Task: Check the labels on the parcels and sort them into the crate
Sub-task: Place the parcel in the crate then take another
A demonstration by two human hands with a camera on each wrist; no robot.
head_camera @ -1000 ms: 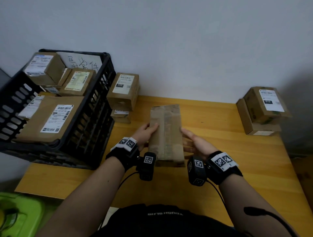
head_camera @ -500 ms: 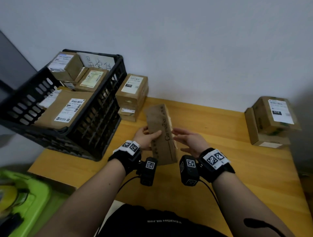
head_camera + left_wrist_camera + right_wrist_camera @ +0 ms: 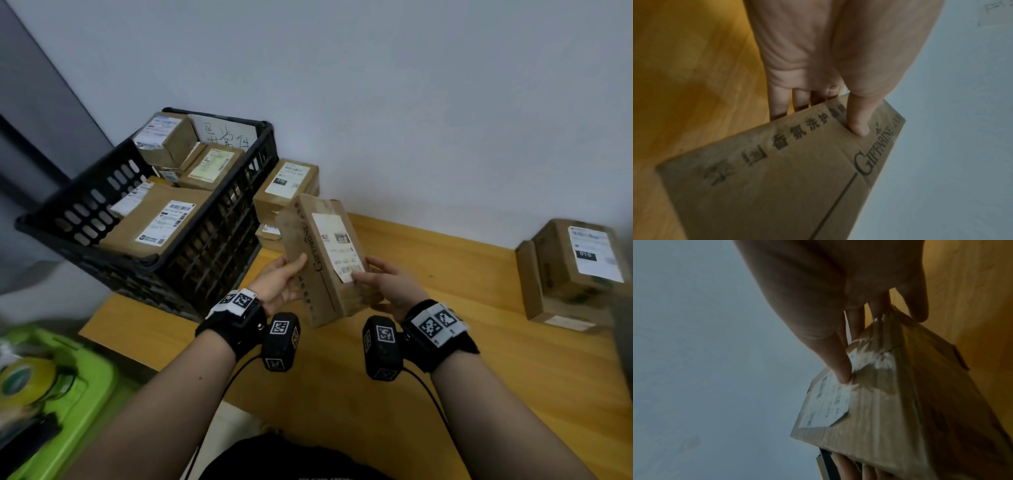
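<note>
I hold a long brown cardboard parcel [image 3: 322,260] above the wooden table [image 3: 479,359], tilted, its white label [image 3: 337,246] facing up. My left hand [image 3: 284,281] grips its left side, thumb on the printed face [image 3: 858,128] and fingers behind. My right hand [image 3: 383,284] grips the right side, thumb on the label's corner [image 3: 842,374]. The black slotted crate [image 3: 219,233] stands at the left, tilted, with several labelled parcels inside [image 3: 154,226].
Two stacked parcels [image 3: 287,192] sit between the crate and the wall. Two more boxes [image 3: 579,267] stand at the table's right end. A green plastic bin [image 3: 58,394] lies low at the left. A grey wall rises behind.
The parcel was lifted off the table and rolled so its label now faces up. My right hand, apart from it half a second ago, now grips it. The view swung left.
</note>
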